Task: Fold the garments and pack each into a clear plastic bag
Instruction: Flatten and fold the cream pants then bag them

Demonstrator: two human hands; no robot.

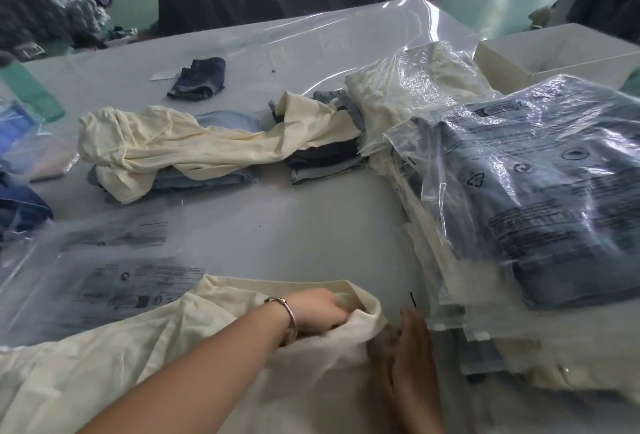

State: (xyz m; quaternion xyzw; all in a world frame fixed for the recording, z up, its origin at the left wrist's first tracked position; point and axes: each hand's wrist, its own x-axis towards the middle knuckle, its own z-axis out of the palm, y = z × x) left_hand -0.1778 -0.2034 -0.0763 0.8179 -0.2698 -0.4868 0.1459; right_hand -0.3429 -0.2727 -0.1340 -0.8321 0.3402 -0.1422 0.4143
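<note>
Cream garment (104,364) under both hands: left hand (320,309) grips edge, right hand (412,364) flat beside.

**A garment packing workshop**

Beyond the hands, a long work table (311,225) carries loose cream and denim garments (166,149). To the right of the hands rise stacks of bagged clothes (540,191) in printed clear plastic; to their left lie flat empty bags (114,281). Far past the table, heaps of clothing (52,7) sit on the floor.
</note>
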